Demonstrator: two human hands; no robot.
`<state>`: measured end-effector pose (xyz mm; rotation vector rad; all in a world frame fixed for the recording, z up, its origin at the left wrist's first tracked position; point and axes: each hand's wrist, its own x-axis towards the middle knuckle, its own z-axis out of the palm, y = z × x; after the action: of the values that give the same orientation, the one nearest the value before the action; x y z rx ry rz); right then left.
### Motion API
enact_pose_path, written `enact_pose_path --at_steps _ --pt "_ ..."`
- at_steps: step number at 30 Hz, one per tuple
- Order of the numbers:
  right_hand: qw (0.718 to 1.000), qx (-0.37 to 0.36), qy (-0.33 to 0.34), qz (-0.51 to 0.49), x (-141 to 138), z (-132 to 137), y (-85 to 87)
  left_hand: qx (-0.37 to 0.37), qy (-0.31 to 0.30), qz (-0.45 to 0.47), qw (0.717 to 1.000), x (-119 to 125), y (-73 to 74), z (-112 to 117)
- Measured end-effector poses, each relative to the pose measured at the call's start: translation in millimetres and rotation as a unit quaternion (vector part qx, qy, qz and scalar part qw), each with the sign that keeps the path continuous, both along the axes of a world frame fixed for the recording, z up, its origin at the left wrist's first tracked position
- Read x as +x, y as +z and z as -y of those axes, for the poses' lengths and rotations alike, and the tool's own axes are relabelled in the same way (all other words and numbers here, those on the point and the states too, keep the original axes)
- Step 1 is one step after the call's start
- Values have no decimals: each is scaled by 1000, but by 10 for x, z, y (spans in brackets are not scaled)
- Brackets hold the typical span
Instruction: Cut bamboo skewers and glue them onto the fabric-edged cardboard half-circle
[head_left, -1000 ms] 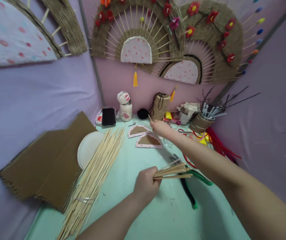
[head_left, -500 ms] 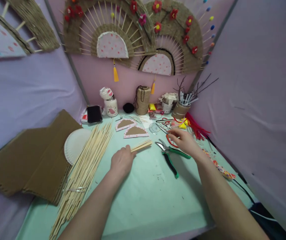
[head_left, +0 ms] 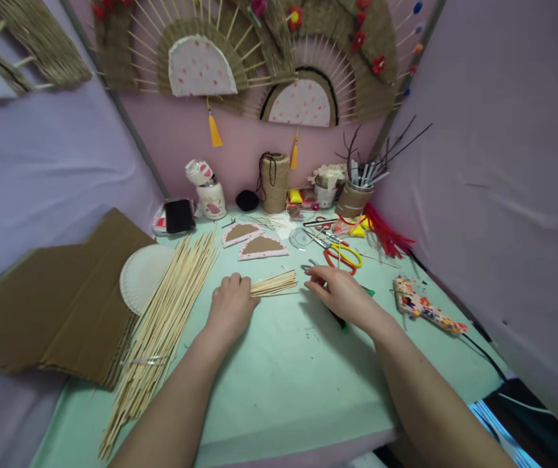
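Observation:
My left hand [head_left: 230, 305] is closed around one end of a small bundle of short bamboo sticks [head_left: 275, 284], which lies on the mint green table [head_left: 279, 377]. My right hand [head_left: 340, 292] rests palm down just right of the bundle's free end, fingers curled over the green-handled pliers [head_left: 338, 318]; whether it grips them is hidden. A long pile of bamboo skewers [head_left: 166, 318] lies to the left of my left hand.
Brown cardboard sheets [head_left: 59, 305] and a white paper plate [head_left: 142, 276] sit at the left. Two half-round cardboard pieces [head_left: 262, 246], red and yellow scissors [head_left: 340, 255], a twine spool [head_left: 275, 182], a mug [head_left: 212, 198], a phone [head_left: 178, 216], a pen holder [head_left: 354, 198] and a patterned glue gun [head_left: 425, 305] lie around.
My right hand drew back from the far side of the table and came down onto the pliers. My left hand lowered the stick bundle onto the table.

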<state>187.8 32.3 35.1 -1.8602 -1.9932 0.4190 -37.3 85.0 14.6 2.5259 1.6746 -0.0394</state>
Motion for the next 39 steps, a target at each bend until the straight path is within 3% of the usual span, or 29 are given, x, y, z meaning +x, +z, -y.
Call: enact_pose_path --at_steps 4,8,14,19,22,26,30,33,36,39 --pt "995 -23 82 48 -268 49 11 -14 -43 65 997 -37 -13 -31" --pt "985 -61 159 28 -414 161 -131 5 -55 121 991 -28 -98 -67" --pt "991 -90 35 -88 -159 130 -370 14 -28 158 987 -20 -217 -169" --pt "993 -76 -46 -82 20 17 -387 27 -21 169 985 -14 -244 -220" --pt "993 -77 -31 -79 -10 8 -325 29 -26 167 985 -21 -251 -221" --pt "996 -52 41 -68 -147 -48 -179 30 -40 162 986 -46 -271 -226" --pt "997 -2 76 2 -280 -417 -89 27 -57 119 991 -25 -265 -234" --pt "998 5 44 37 -310 -902 -98 25 -62 44 997 45 -219 -204" --pt "998 -10 7 57 -302 -1377 -134 12 -51 -8 999 117 -166 -145" --pt "996 -51 -2 72 -322 -1690 -168 -2 -31 -24 999 144 -139 -89"
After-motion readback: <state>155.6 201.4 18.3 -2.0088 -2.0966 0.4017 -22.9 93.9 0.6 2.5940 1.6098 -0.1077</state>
